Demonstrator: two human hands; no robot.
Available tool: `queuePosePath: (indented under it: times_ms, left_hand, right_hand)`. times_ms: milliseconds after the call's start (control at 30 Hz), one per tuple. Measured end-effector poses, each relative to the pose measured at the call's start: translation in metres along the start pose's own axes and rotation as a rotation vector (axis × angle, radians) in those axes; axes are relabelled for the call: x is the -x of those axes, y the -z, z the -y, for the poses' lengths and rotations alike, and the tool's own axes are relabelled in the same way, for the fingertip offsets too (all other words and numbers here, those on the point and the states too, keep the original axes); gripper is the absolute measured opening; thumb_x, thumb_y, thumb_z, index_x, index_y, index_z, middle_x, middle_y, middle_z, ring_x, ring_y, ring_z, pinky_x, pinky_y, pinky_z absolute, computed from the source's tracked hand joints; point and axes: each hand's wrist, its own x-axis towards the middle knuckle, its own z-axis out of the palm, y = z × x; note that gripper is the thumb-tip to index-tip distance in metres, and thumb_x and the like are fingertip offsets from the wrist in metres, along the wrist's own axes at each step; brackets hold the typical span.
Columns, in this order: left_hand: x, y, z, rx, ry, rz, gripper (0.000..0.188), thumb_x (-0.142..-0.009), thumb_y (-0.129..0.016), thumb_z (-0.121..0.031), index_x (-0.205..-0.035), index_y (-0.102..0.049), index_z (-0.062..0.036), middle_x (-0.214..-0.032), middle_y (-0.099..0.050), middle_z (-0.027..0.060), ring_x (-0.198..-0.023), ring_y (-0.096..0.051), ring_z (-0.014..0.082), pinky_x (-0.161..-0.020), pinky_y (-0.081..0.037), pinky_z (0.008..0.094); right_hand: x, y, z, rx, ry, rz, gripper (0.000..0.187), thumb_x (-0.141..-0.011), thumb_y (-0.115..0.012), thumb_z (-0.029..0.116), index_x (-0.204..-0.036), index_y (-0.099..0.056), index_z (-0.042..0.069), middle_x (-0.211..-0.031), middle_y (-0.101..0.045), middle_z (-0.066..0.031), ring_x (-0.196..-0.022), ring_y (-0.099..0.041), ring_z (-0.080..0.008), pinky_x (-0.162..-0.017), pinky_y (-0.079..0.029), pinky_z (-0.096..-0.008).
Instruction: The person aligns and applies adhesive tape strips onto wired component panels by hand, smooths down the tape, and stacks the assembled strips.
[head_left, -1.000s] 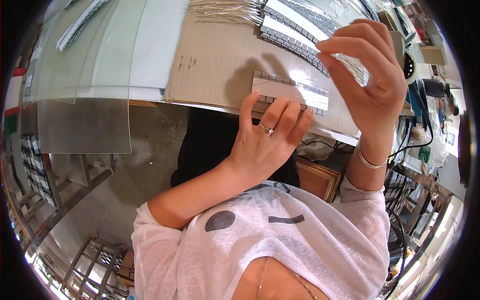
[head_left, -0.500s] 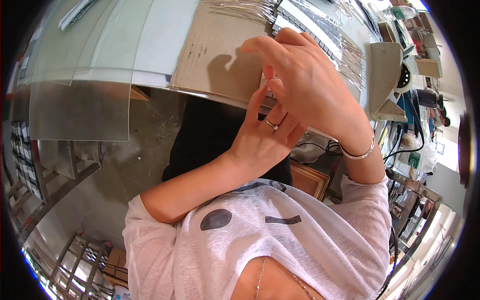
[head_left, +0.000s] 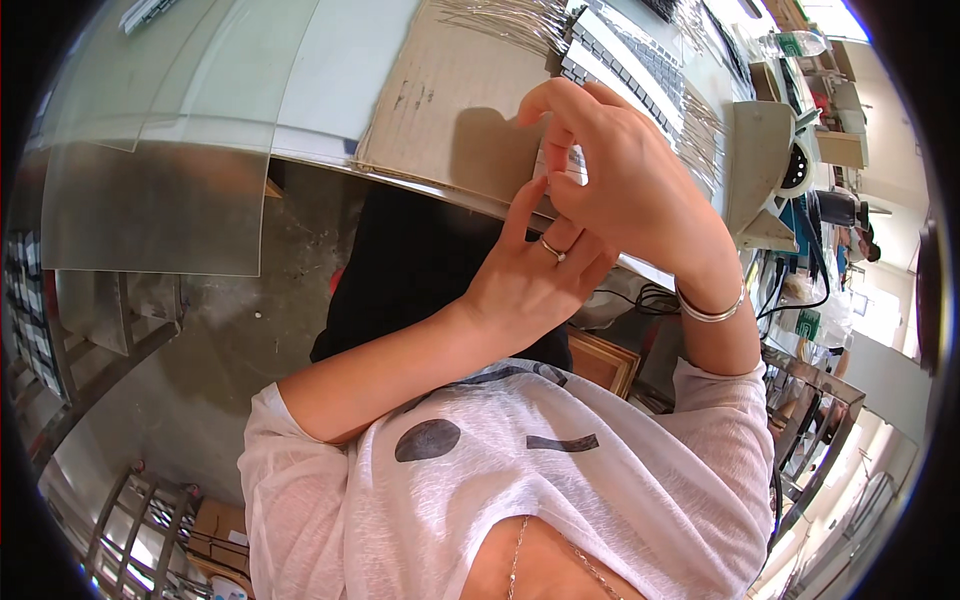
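Note:
My two hands meet above the front edge of the workbench, beside a brown cardboard sheet [head_left: 425, 110]. My left hand [head_left: 530, 285], with a ring on one finger, reaches up from below, its fingers bent and a fingertip close to my right thumb. Over it arches my right hand [head_left: 635, 185], with a bangle at the wrist; its thumb and fingers curl inward in a pinch. Whatever lies between the fingertips is too small or hidden to name. Past my right hand lie pale strips set with rows of dark small blocks [head_left: 625, 70].
Thin wires [head_left: 500, 20] lie in a bundle on the cardboard's far side, more wires [head_left: 705, 130] to the right. A beige machine [head_left: 762, 170] stands at the bench's right. A clear sheet [head_left: 155, 215] overhangs the front edge at left. Metal racks [head_left: 125, 530] stand lower left.
The bench has shifted slightly in the picture as the view moved. My right index finger has curled down toward the thumb; both hands stay together.

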Motion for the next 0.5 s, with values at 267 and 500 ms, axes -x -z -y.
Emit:
queuePosePath:
  times_ms: [267,500]
  left_hand:
    - [0.001,0.003,0.001,0.03,-0.019,0.054,0.048,-0.083,-0.066,-0.022,-0.128,-0.065,-0.0075,-0.131,-0.058,0.012,-0.138,-0.046,0.0308,-0.113,-0.034,0.0644]
    - [0.0,0.003,0.002,0.051,0.0,0.051,0.041,-0.082,-0.069,-0.018,-0.122,-0.068,-0.0098,-0.128,-0.061,0.0101,-0.133,-0.051,0.0275,-0.115,-0.031,0.0637]
  right_hand:
    - [0.005,0.004,-0.017,0.072,0.043,-0.061,0.008,-0.081,-0.07,0.003,-0.088,-0.066,0.003,-0.081,-0.062,-0.0055,-0.088,-0.058,-0.023,-0.08,-0.048,-0.0356]
    - [0.002,-0.003,-0.014,0.054,0.001,-0.055,0.008,-0.082,-0.071,0.008,-0.085,-0.066,0.003,-0.085,-0.062,-0.0052,-0.089,-0.056,-0.0225,-0.082,-0.047,-0.0348]
